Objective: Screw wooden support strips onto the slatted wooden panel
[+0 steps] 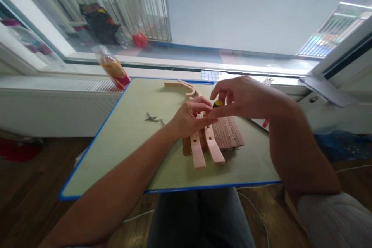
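The tool handle (217,104) was gripped by the right hand (247,99) and its tip pinched by the left hand (188,118) over the wooden slats (223,133); it was judged best kept upright, with screws (152,117) at 9 o'clock.

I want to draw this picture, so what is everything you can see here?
table: one, pale green with blue edge, under all the pieces
slatted wooden panel: one, brown, middle of the table
wooden bars: two, light, lying on the panel
curved wooden piece: one, light, table's far edge
screws: a few, grey, left of the panel
bottle: one, clear with orange-red, beside the table's far left corner
tool handle: one, yellow and black, just above the panel
left hand: one, bare, at the bars' far ends
right hand: one, bare, pinching the tool handle
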A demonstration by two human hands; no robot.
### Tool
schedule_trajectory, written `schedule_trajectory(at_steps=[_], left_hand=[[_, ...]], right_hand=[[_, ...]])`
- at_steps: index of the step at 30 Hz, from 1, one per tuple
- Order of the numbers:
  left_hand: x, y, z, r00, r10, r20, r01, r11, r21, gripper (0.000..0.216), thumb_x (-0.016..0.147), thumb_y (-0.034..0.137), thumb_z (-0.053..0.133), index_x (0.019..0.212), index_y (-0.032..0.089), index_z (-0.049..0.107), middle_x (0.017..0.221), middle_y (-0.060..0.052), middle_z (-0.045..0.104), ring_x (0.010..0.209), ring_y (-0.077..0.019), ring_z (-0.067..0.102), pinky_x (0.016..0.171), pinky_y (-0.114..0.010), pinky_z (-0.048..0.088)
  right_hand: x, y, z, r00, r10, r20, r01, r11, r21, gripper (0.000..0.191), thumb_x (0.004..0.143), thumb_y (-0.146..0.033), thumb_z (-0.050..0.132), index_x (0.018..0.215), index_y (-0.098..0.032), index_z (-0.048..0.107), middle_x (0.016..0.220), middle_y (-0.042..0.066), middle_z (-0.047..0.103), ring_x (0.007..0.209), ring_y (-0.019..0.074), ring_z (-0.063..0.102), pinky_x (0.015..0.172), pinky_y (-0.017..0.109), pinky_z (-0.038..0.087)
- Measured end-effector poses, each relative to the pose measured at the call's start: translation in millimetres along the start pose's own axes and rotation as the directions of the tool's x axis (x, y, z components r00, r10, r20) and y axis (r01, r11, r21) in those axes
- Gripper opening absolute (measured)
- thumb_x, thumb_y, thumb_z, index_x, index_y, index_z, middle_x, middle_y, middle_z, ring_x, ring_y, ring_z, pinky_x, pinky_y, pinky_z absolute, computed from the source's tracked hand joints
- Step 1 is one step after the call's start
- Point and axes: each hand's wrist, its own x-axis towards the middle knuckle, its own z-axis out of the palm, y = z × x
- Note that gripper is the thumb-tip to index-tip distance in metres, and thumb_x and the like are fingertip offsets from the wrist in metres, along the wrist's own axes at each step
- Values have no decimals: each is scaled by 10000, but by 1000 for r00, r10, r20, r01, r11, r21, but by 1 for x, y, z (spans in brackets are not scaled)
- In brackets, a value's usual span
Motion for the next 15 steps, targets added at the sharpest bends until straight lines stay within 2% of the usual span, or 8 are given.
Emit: schedule_trajectory(at_steps=[1, 3, 7, 11, 13, 15], left_hand=[[0, 0, 0, 1000, 6, 5, -6, 1000, 0, 190, 884, 376, 899, 971, 208, 877, 1088, -75, 761, 978, -192, 677, 821, -321, 542], [-1, 1, 0, 1000, 20, 17, -20, 999, 24, 190, 895, 388, 887, 954, 208, 871, 1080, -76, 760, 974, -191, 670, 798, -314, 533], [-3, 3, -2, 999, 17, 32, -20, 995, 99, 217, 847, 396, 899, 916, 196, 854, 1103, -85, 761, 991, -202, 674, 825, -328, 522], [-3, 5, -4, 999, 0, 41, -5, 991, 130, 247, 810, 372, 874, 975, 192, 838, 1154, -93, 763, 1031, -222, 680, 841, -335, 523], [-3, 7, -4, 998, -17, 56, 9, 989, 146, 267, 769, 346, 858, 981, 190, 810, 1161, -82, 769, 1060, -236, 694, 857, -339, 538], [-3, 11, -3, 998, -41, 56, 31, 985, 170, 316, 738, 308, 826, 1029, 193, 781, 1106, -60, 785, 1042, -240, 716, 887, -352, 555]], right_hand=[[-3, 1, -1, 998, -58, 30, 57, 997, 56, 307, 865, -454, 854, 1108, -266, 835, 867, -29, 774, 720, 132, 642, 636, 304, 420], [-8, 0, -3, 992, -101, 76, 96, 993, 74, 217, 916, -362, 771, 1095, -268, 848, 934, -17, 807, 770, 139, 677, 691, 305, 457], [-16, -11, -3, 999, 15, 47, -16, 999, 31, 215, 879, -298, 766, 1062, -252, 867, 886, -7, 798, 739, 141, 650, 675, 311, 421], [-21, -25, 1, 990, 136, -26, -137, 991, -5, 210, 876, -340, 815, 1009, -185, 865, 759, 8, 734, 670, 144, 581, 623, 330, 367], [-24, -31, 5, 980, 192, -47, -192, 981, 7, 226, 904, -354, 823, 1028, -168, 857, 752, 12, 725, 693, 157, 602, 648, 331, 410], [-27, -36, 12, 971, 235, -49, -234, 972, 34, 244, 942, -372, 831, 1058, -158, 830, 907, 47, 773, 829, 196, 685, 761, 348, 530]])
